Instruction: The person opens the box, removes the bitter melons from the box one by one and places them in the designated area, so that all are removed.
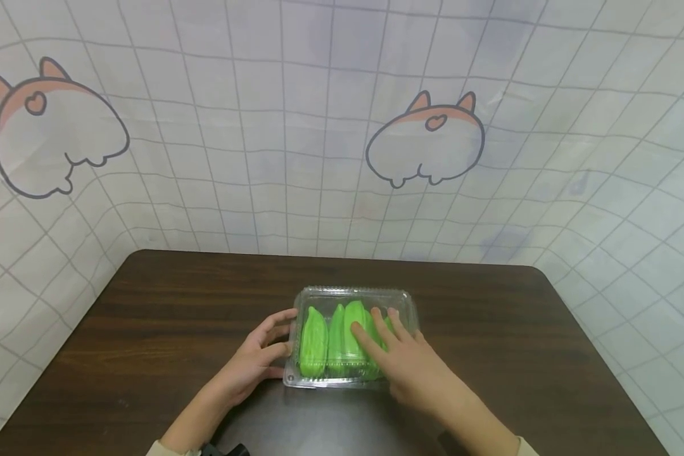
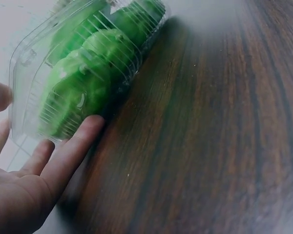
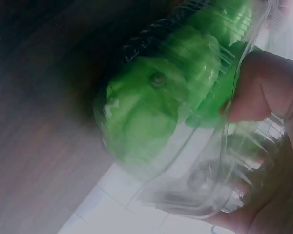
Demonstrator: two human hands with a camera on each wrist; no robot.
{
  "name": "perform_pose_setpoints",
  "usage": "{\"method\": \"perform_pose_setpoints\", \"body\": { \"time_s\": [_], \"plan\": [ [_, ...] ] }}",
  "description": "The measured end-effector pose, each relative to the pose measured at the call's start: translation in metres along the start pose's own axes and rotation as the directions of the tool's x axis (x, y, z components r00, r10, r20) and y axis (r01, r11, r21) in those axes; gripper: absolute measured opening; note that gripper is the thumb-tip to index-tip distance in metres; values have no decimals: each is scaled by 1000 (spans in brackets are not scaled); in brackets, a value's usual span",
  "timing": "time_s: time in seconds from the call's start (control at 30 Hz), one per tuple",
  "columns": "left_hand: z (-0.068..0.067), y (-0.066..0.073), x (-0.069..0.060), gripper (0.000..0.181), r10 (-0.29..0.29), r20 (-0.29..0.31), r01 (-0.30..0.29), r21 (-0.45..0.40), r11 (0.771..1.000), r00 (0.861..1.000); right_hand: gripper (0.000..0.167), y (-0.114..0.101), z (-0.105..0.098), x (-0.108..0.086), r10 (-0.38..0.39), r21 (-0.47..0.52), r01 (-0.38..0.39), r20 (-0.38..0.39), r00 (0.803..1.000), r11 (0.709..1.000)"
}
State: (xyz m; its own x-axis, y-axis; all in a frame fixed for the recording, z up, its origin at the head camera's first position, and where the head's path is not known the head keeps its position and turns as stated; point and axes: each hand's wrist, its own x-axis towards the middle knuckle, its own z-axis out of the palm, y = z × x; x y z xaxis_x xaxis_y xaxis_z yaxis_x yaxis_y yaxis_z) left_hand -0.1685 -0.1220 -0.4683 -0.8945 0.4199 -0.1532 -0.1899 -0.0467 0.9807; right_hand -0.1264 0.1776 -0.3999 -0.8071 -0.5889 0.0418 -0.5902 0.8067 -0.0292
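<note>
A clear plastic clamshell box (image 1: 350, 293) sits on the table, its lid lying over several long, bright green ridged pieces (image 1: 315, 345) that look like gourds. My left hand (image 1: 256, 356) is at the box's left side, fingers loosely spread. In the left wrist view, fingertips touch the ribbed plastic wall near one green piece (image 2: 78, 92). Across the right part of the lid spreads my right hand (image 1: 413, 366), its fingers over the plastic. The right wrist view shows the thumb (image 3: 263, 87) against the box's edge, with the other fingers partly hidden behind clear plastic.
The dark wood table (image 1: 194, 304) extends around the box on all sides. Behind it and to both sides hangs a white grid-patterned curtain (image 1: 296, 158) with cartoon animal prints. A dark strap (image 1: 225, 449) is on the left wrist.
</note>
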Motion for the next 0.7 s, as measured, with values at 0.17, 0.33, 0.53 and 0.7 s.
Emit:
{"method": "perform_pose_setpoints", "body": {
  "time_s": [0.17,0.33,0.53,0.7],
  "plan": [
    [-1,-1,-1,63,-3,-6,3,5,1000,1000,104,3,5,-3,-56,-74,52,-59,997,996],
    [-2,-2,-1,62,-6,-8,6,1,1000,1000,105,7,5,-3,-66,-94,60,-59,996,994],
    [-5,-1,-2,71,-11,83,6,67,998,996,101,10,3,-4,-50,-80,43,-86,995,996],
    [-7,1,-4,98,23,241,-69,183,981,970,95,5,3,-2,-18,-102,0,-177,984,995]
  ]
}}
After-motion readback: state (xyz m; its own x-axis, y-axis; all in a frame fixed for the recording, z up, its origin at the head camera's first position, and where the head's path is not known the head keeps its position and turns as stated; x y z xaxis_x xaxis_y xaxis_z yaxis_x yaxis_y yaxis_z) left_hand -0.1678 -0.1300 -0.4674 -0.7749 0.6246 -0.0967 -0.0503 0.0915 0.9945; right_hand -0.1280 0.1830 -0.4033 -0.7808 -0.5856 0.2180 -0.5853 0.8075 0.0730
